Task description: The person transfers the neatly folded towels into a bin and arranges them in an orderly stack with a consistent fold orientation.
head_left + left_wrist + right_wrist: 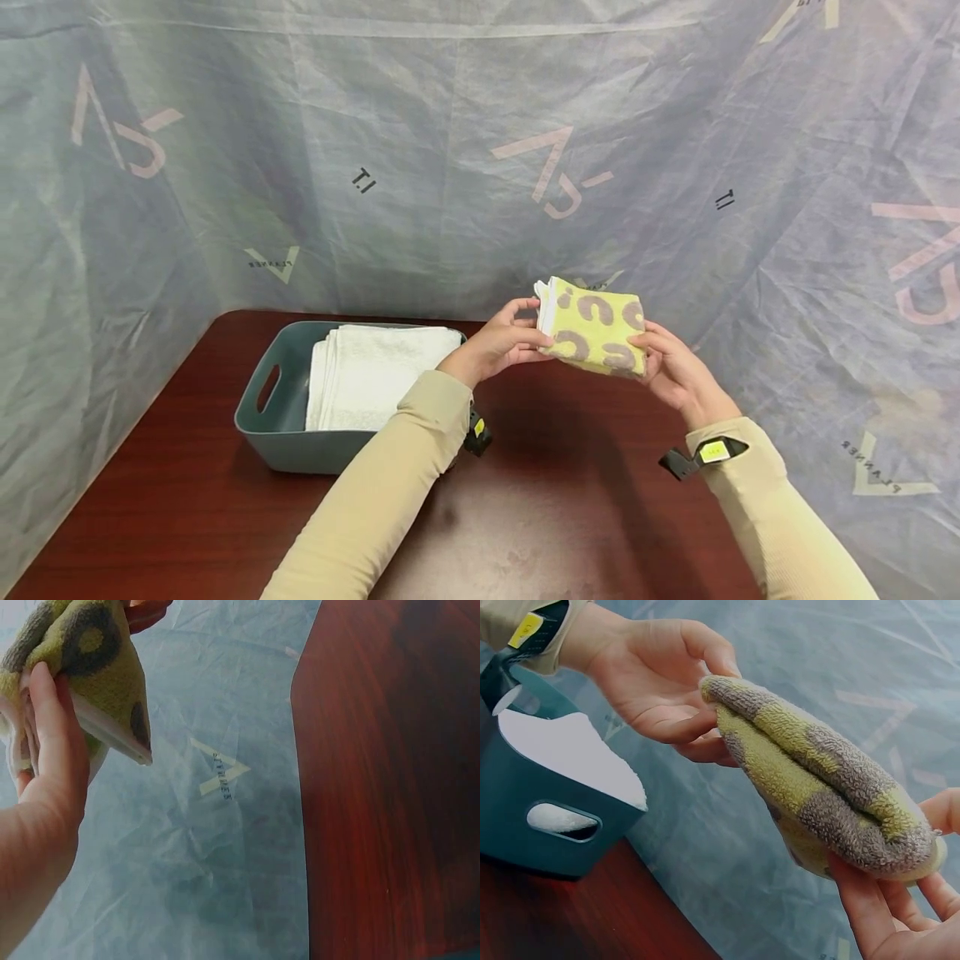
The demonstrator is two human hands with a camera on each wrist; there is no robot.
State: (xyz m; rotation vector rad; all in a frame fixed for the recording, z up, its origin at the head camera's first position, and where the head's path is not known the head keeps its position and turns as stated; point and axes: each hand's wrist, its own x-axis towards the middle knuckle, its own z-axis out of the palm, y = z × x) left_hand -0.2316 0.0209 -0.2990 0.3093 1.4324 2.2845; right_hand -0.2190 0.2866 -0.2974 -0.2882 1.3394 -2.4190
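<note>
A folded yellow towel (600, 329) with grey-brown ring patterns and a white edge is held up above the table between both hands. My left hand (501, 340) pinches its left edge, thumb in front and fingers behind. At the opposite end, my right hand (678, 371) grips the towel's right edge. The right wrist view shows the thick folded layers of the towel (817, 780) side-on, with the left hand (660, 679) at the far end and the right hand (900, 922) close by. In the left wrist view, the left thumb lies along the white hem.
To the left, a grey-green plastic basket (296, 450) with cut-out handles stands on the dark red wooden table (150, 467). Folded white towels (382, 367) lie in it, rising to its rim. Grey printed sheeting (420, 100) hangs behind the table and along its sides.
</note>
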